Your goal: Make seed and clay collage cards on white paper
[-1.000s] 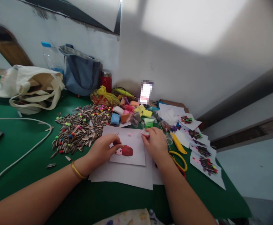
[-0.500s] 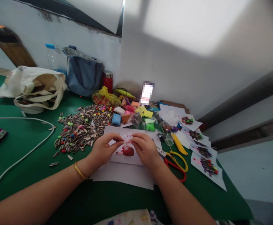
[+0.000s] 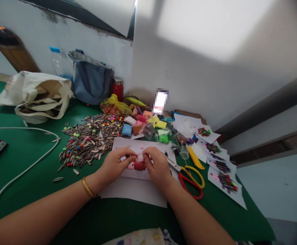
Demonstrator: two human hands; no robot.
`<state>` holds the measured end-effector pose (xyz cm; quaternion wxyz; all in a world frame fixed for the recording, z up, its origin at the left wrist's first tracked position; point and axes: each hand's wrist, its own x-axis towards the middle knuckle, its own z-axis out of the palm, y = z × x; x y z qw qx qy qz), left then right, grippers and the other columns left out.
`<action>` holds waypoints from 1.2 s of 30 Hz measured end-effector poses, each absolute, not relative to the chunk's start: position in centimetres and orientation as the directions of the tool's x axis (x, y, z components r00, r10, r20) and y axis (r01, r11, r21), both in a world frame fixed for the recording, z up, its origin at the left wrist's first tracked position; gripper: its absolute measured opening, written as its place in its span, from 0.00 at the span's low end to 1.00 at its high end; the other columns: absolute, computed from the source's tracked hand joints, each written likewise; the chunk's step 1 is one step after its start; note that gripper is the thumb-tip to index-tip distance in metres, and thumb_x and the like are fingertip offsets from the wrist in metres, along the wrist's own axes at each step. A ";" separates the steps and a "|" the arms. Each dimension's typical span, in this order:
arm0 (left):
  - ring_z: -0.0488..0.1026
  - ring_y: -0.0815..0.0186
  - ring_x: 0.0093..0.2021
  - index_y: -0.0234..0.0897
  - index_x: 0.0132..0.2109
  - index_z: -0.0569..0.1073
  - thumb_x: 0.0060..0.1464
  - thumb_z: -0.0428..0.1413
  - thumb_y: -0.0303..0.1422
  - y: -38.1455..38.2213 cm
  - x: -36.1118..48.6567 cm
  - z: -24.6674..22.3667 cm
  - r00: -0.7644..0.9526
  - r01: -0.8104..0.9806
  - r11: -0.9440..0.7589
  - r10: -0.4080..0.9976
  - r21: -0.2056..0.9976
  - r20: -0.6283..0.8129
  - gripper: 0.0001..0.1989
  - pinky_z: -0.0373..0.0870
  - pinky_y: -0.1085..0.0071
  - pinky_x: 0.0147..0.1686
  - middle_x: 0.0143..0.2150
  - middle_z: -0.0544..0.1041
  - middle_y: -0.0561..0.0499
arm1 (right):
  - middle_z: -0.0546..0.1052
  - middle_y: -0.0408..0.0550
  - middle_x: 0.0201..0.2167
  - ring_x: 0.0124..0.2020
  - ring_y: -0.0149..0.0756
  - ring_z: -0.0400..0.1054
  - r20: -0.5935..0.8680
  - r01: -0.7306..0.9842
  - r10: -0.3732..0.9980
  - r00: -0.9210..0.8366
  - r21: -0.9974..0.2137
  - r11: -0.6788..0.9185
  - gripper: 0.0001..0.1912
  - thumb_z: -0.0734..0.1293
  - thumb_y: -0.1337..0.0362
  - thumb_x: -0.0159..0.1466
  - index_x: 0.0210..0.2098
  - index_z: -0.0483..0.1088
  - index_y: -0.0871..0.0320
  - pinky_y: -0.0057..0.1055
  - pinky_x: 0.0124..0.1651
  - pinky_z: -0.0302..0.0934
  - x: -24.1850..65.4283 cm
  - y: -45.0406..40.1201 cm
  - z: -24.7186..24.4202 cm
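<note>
My left hand (image 3: pixel 116 164) and my right hand (image 3: pixel 158 165) pinch a small crumpled clear plastic wrapper (image 3: pixel 139 157) between them. Any contents of the wrapper are too small to make out. Right below it, a hedgehog figure with a red clay body (image 3: pixel 139 166) and a pink face lies on white paper (image 3: pixel 130 175), partly covered by my fingers. A small pink piece of clay (image 3: pixel 142 147) rests on the paper just beyond my fingertips. To the right of my right hand lie scissors (image 3: pixel 189 175) with red and yellow handles.
Striped sunflower seeds (image 3: pixel 92 136) mixed with coloured bits lie in a heap at left. Packets of coloured clay (image 3: pixel 161 123) and a phone (image 3: pixel 160 102) are behind the paper. A yellow cutter (image 3: pixel 195 157) and finished hedgehog sheets (image 3: pixel 226 182) lie at right. A white cable (image 3: pixel 36 162) curves at left.
Both hands have lowered slightly towards me with the wrapper, now over the hedgehog's upper part. The pink piece beyond my fingers and more of the scissor blades have come into sight.
</note>
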<state>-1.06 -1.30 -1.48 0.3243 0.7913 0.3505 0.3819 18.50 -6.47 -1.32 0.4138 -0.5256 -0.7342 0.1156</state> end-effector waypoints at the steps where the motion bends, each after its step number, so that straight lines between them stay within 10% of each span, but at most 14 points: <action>1: 0.78 0.63 0.41 0.41 0.41 0.79 0.60 0.56 0.36 -1.4 -1.1 -1.4 0.482 0.299 -0.561 0.787 0.772 0.385 0.07 0.74 0.68 0.43 0.39 0.81 0.51 | 0.75 0.51 0.39 0.43 0.41 0.69 0.476 0.685 0.875 -0.091 -0.608 0.402 0.08 0.58 0.66 0.69 0.38 0.69 0.55 0.37 0.47 0.63 18.5 -6.5 -1.3; 15: 0.75 0.65 0.38 0.38 0.36 0.77 0.59 0.58 0.38 -1.4 -1.0 -1.3 0.503 0.274 -0.600 0.755 0.752 0.420 0.08 0.72 0.68 0.40 0.36 0.77 0.51 | 0.76 0.48 0.35 0.36 0.37 0.70 0.351 0.624 0.934 -0.073 -0.714 0.317 0.07 0.60 0.63 0.67 0.38 0.69 0.55 0.33 0.40 0.62 17.9 -6.6 -1.5; 24: 0.75 0.60 0.50 0.40 0.52 0.75 0.60 0.55 0.35 -1.2 -1.9 -0.8 0.560 0.254 -0.594 0.734 0.763 0.384 0.13 0.72 0.61 0.53 0.49 0.79 0.47 | 0.75 0.46 0.35 0.35 0.35 0.70 0.391 0.540 0.920 -0.018 -0.771 0.338 0.06 0.60 0.65 0.67 0.40 0.68 0.55 0.31 0.41 0.64 19.1 -6.4 -1.8; 36: 0.77 0.60 0.42 0.41 0.41 0.81 0.55 0.52 0.23 1.5 -2.8 -2.2 0.794 0.401 -0.833 0.523 0.380 0.309 0.15 0.72 0.62 0.46 0.41 0.81 0.48 | 0.72 0.51 0.55 0.58 0.49 0.60 0.441 0.882 0.877 -0.189 -0.317 0.350 0.22 0.63 0.75 0.57 0.48 0.74 0.51 0.52 0.62 0.49 21.4 -6.0 -1.3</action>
